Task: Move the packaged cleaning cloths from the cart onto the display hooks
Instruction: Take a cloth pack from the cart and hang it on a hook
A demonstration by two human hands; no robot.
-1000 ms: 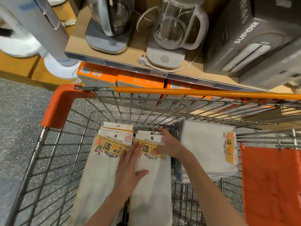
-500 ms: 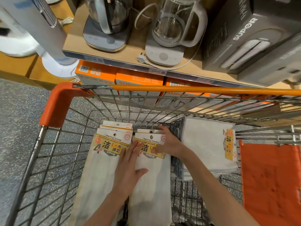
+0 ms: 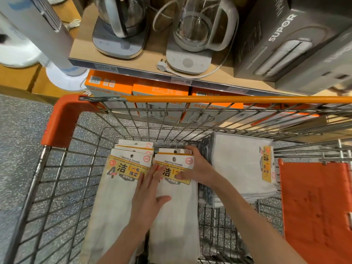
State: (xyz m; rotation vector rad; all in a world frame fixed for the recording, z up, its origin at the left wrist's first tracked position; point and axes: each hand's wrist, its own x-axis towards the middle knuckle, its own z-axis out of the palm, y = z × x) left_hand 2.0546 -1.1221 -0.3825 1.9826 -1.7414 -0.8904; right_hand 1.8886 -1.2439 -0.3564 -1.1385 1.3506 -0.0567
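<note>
Cleaning-cloth packs [image 3: 172,180] lie stacked at the cart's [image 3: 62,119] far end; my right hand [image 3: 198,168] pinches the header card, my left hand [image 3: 148,191] presses flat, so several packs may lift together.

The cart [image 3: 62,187] is bare steel wire with a dull shine, its rim bar and corner piece [image 3: 62,119] smooth orange plastic. The cleaning cloths [image 3: 114,202] are pale, matt woven fabric under printed paper header cards [image 3: 131,164] with a slight gloss. The folded seat flap [image 3: 314,206] is orange plastic with a pebbled texture. The kettles [image 3: 198,25] are clear glass on smooth plastic bases. The shelf [image 3: 152,60] looks like matt wood laminate; the floor [image 3: 19,130] is speckled grey stone.
</note>
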